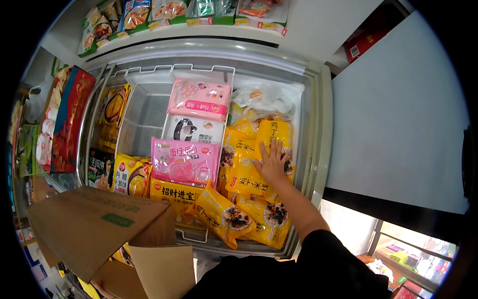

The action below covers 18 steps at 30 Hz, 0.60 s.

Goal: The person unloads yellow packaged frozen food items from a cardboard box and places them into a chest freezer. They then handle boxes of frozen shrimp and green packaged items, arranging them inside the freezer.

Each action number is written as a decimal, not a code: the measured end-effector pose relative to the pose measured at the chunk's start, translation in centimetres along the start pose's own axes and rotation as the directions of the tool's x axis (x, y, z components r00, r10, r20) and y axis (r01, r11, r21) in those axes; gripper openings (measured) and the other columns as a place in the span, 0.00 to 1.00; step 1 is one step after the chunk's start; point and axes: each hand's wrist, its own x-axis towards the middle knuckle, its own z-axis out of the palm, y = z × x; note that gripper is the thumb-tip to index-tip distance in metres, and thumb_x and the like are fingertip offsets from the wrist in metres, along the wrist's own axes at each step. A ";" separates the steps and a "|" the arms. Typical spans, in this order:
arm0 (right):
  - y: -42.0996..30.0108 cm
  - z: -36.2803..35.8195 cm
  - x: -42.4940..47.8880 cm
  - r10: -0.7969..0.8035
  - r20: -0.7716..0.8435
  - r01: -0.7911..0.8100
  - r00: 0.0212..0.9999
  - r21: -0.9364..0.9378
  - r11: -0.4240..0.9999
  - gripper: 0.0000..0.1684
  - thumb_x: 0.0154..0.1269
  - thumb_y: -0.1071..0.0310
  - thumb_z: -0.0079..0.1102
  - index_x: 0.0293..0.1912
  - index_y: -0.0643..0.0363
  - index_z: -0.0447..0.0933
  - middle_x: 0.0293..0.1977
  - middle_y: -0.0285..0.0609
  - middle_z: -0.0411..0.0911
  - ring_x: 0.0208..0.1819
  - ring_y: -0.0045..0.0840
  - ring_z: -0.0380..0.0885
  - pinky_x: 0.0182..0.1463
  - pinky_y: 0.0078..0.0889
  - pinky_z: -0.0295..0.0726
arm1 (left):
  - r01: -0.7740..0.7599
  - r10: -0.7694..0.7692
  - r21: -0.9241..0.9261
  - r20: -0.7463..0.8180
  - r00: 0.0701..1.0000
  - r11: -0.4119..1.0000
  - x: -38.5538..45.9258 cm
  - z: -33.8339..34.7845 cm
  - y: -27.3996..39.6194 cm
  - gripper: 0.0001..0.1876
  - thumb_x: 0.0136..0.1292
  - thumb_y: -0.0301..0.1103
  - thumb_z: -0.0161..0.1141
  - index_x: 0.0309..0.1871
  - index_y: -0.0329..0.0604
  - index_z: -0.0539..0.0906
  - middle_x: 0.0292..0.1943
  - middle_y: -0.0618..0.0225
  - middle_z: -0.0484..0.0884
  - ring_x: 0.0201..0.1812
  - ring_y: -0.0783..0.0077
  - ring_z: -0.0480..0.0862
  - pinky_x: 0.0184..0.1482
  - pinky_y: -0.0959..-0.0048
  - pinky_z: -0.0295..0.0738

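My right hand [271, 164] rests with spread fingers on yellow plastic bags of rice noodles [248, 181] in the right section of a chest freezer [317, 123]. Another yellow bag [226, 216] slants over the divider at the near side. An open cardboard box [97, 224] is tilted at the lower left, with a yellow bag [123, 255] showing inside. At its lower edge only a little of my left hand [101, 289] shows, against the box; most of it is hidden.
White wire baskets [147, 108] divide the freezer. Pink packets [185, 161] and a yellow-black packet [175, 194] fill the middle column. A shelf of packaged foods [168, 24] runs above the far rim. A red-blue carton [71, 119] stands left; a pale panel [396, 123] rises right.
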 end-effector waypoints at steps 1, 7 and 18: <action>-0.3 0.9 -0.7 -0.003 0.013 0.004 1.000 -0.010 1.000 0.40 0.61 0.41 0.43 0.67 0.47 0.49 0.67 0.58 0.38 0.68 0.56 0.34 0.63 0.67 0.31 | 0.016 -0.017 -0.018 -0.009 1.000 1.000 -0.4 -0.1 0.2 0.32 0.64 0.53 0.45 0.66 0.45 0.59 0.63 0.60 0.61 0.63 0.59 0.61 0.63 0.66 0.56; 0.4 -0.2 3.6 0.070 0.076 -0.071 0.995 0.004 0.997 0.35 0.64 0.47 0.42 0.66 0.51 0.53 0.67 0.58 0.41 0.68 0.51 0.39 0.65 0.61 0.36 | 0.075 -0.077 -0.031 -0.087 0.993 0.997 -1.2 1.4 0.4 0.31 0.64 0.55 0.44 0.64 0.44 0.62 0.60 0.61 0.65 0.61 0.60 0.62 0.62 0.68 0.57; -13.4 0.4 -11.1 -0.212 0.634 -0.091 0.744 0.409 0.908 0.43 0.50 0.44 0.60 0.56 0.61 0.57 0.42 0.58 0.74 0.41 0.43 0.77 0.44 0.41 0.75 | -0.007 0.018 -0.084 0.132 0.991 0.996 2.7 -4.3 -1.3 0.29 0.65 0.51 0.45 0.67 0.49 0.58 0.63 0.63 0.60 0.61 0.61 0.62 0.62 0.66 0.58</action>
